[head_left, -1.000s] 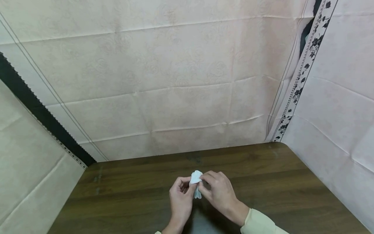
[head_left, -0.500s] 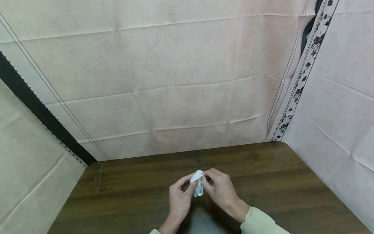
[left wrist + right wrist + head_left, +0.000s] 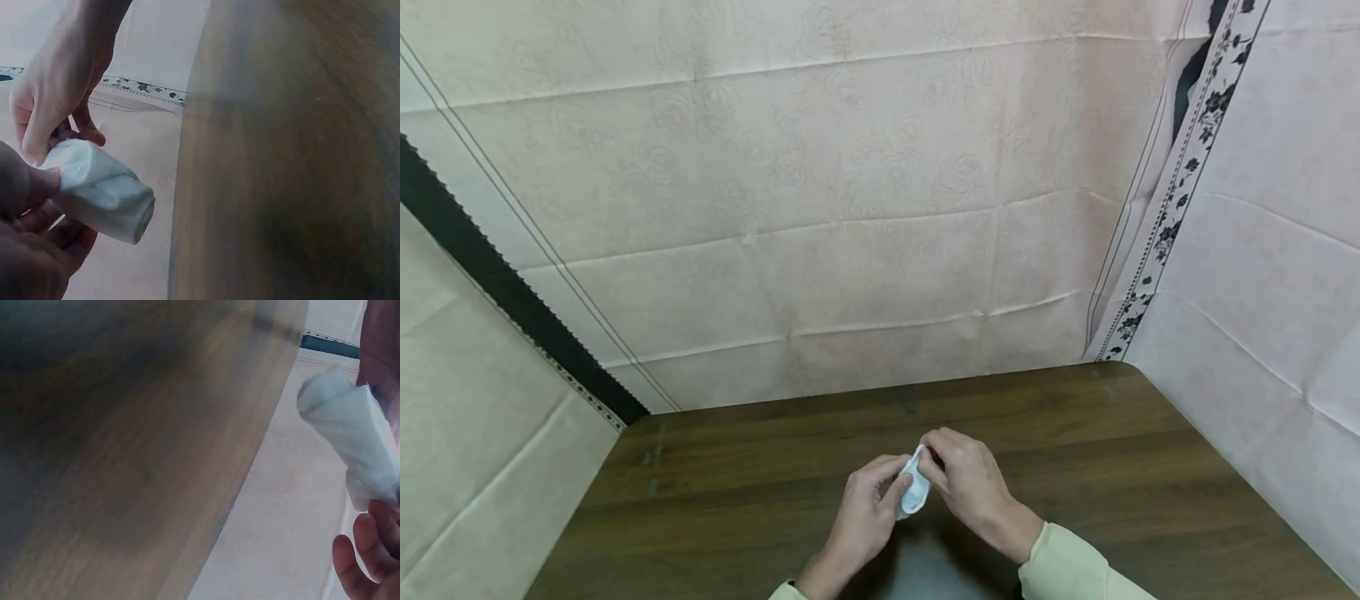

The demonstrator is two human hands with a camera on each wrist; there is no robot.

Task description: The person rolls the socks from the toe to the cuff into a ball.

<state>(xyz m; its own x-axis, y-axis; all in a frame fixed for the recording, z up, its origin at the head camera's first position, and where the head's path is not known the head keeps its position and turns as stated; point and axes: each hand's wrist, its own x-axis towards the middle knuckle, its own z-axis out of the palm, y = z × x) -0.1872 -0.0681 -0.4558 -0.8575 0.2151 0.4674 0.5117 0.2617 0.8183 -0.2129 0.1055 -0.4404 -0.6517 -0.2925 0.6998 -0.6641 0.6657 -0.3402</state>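
A small roll of white tissue (image 3: 914,490) is held above the dark wooden table (image 3: 715,500) between both hands. My left hand (image 3: 871,510) grips its lower side with thumb and curled fingers. My right hand (image 3: 964,483) pinches its upper end from the right. In the left wrist view the white tissue roll (image 3: 100,190) lies across my left fingers (image 3: 44,250), with the right hand (image 3: 53,94) beyond it. In the right wrist view the tissue roll (image 3: 353,434) shows at the right edge above fingertips (image 3: 362,556).
Pale pink creased cloth (image 3: 850,208) hangs behind and on both sides of the table. A black floral border strip (image 3: 1172,200) runs down at the right, a dark band (image 3: 482,267) at the left. Pale sleeves (image 3: 1067,571) show at the bottom.
The tissue has been turned and drawn lower between the hands, now more covered by the fingers. Both hands have shifted slightly to the right and closer together.
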